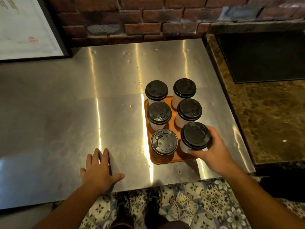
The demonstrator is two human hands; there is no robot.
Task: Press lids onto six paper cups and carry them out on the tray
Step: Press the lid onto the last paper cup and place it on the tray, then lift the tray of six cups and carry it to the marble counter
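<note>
Several white paper cups with black lids stand in two rows on an orange tray (166,160) on the steel counter. My right hand (212,151) grips the near right cup (195,135) around its side just under the lid. The near left cup (164,142) stands beside it, and the two middle cups (159,114) and two far cups (156,90) stand behind. My left hand (99,169) rests flat on the counter to the left of the tray, fingers spread, holding nothing.
The steel counter (82,121) stretches wide to the left. A brown marble ledge (272,123) with a dark mat borders the right. A brick wall runs along the back, with a framed sheet at the far left. Patterned floor tiles and my shoes show below the counter's near edge.
</note>
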